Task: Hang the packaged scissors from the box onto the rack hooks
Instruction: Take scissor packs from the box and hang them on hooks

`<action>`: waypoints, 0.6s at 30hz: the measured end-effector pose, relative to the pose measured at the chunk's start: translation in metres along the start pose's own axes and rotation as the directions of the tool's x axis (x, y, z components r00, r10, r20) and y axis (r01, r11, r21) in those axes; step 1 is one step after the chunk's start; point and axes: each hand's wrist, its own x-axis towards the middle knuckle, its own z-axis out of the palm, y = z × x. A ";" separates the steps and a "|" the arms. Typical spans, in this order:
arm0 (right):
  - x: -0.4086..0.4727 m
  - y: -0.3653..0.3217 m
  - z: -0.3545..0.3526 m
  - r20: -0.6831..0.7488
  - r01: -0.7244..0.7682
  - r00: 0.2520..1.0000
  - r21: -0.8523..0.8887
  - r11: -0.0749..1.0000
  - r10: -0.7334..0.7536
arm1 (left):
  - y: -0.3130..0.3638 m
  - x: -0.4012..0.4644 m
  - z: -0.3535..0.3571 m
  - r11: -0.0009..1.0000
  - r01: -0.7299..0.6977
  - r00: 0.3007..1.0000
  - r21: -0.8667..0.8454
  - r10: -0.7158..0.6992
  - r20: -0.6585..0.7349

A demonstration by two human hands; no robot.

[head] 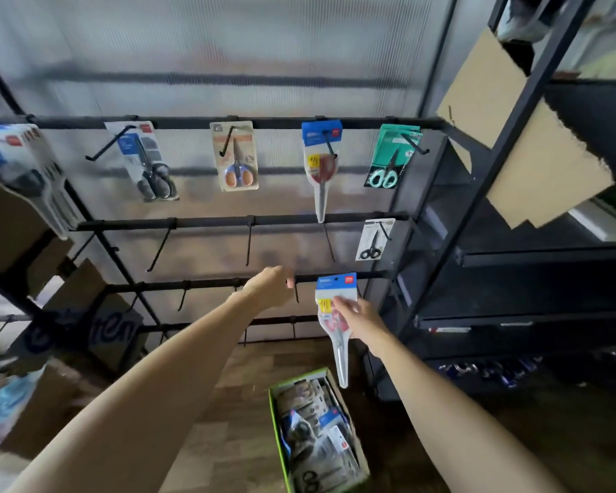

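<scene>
1. Cardboard box (361,453), green-edged, sits on the wood floor nearest the viewer, below the right forearm. It is packed with more packaged scissors, placed within easy reach of the rack; much stock remains to hang.

2. Right hand (361,320) pinches a blue-topped pack (336,314) at mid-height, thumb and fingers clamped on it. The pack hangs point-down, its header card raised level with the third bar, which I judge leaves the hang-hole clear for threading.

3. Left hand (272,286) is curled over the third bar (207,283), fingers wrapped round it just beside a bare hook (296,293). This looks like steadying the bar or marking the target hook; which cannot be told.

4. Pack and hook are near but apart; the pack is not yet hung.

5. Second bar: three bare hooks, one small black pair (373,240) at the right end.

6. Top bar: four hung packs, among them a matching red pair (321,169). Matching stock could go there; intent unconfirmed.

7. Risk: the hook tip may miss the hole.
</scene>
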 end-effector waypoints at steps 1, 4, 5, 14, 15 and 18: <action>0.000 -0.001 0.000 0.004 0.008 1.000 -0.025 1.000 -0.007 | -0.001 0.000 0.001 1.000 -0.001 1.000 0.003 0.001 0.012; 0.010 -0.003 -0.001 0.004 0.008 1.000 -0.078 0.997 -0.008 | 0.000 0.003 0.001 1.000 0.001 1.000 -0.007 0.000 0.012; 0.015 -0.003 -0.003 0.003 0.003 1.000 -0.089 0.996 -0.003 | 0.001 0.004 0.000 1.000 0.000 1.000 -0.018 0.000 0.006; 0.056 -0.013 -0.017 0.039 -0.074 0.996 -0.092 0.993 0.078 | 0.015 0.030 -0.001 0.998 0.046 0.999 0.031 -0.047 0.022; 0.062 -0.013 -0.017 0.061 -0.080 0.994 -0.088 0.993 0.086 | 0.018 0.033 -0.001 0.998 0.051 0.998 0.040 -0.052 0.022; 0.081 -0.012 -0.017 0.094 -0.112 0.989 -0.015 0.994 0.113 | 0.023 0.043 0.000 0.996 0.072 0.997 0.057 -0.073 0.020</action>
